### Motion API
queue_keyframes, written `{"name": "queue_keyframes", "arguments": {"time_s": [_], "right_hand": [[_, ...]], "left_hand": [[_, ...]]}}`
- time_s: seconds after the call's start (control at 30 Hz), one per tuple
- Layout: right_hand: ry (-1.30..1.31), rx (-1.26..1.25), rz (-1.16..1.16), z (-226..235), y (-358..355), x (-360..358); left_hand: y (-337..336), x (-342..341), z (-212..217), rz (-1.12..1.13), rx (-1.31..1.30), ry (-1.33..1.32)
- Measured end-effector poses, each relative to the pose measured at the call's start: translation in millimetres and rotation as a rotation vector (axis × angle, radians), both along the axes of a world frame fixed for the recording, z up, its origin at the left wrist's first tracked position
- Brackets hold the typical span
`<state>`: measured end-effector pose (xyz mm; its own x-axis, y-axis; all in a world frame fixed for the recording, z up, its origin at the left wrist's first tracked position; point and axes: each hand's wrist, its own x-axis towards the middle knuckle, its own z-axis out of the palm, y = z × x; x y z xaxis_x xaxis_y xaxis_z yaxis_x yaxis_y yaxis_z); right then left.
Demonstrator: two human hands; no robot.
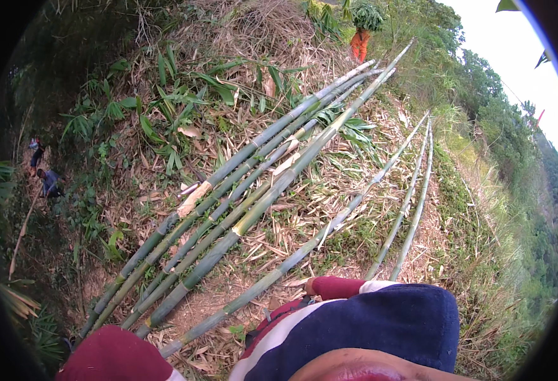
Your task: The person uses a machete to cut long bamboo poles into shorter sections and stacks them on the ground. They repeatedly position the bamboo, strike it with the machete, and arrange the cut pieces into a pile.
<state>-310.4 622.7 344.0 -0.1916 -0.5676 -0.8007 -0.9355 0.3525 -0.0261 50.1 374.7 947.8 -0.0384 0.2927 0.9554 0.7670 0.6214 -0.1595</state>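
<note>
I saw long green bamboo poles [253,190] lying on leaf litter; both hands were hidden, finger state indeterminable.

The person wears a top [368,324] in blocks of colour: a broad navy panel across the chest, a white band slanting below it, and maroon sleeves. One maroon sleeve [339,287] shows just above the navy panel; the other maroon sleeve [117,355] bulges left of the white band.
</note>
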Motion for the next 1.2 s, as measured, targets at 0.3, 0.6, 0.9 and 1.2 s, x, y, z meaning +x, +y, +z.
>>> {"name": "queue_keyframes", "arguments": {"time_s": [0.3,0.6,0.9,1.2], "right_hand": [[-0.024,-0.040,-0.078,65.3,19.1,-2.1],[-0.065,-0.038,-0.080,56.1,22.0,17.9],[0.062,0.057,-0.114,51.8,-15.7,23.6],[0.039,0.087,0.077,11.9,-34.8,25.0]], "left_hand": [[-11.3,2.8,-10.6,0.097,-0.113,-0.210],[5.5,-3.8,-19.7,0.164,-0.180,-0.348],[12.9,7.4,-11.1,0.272,-0.288,-0.464],[37.5,89.1,-15.4,0.509,-0.393,-0.546]]}}
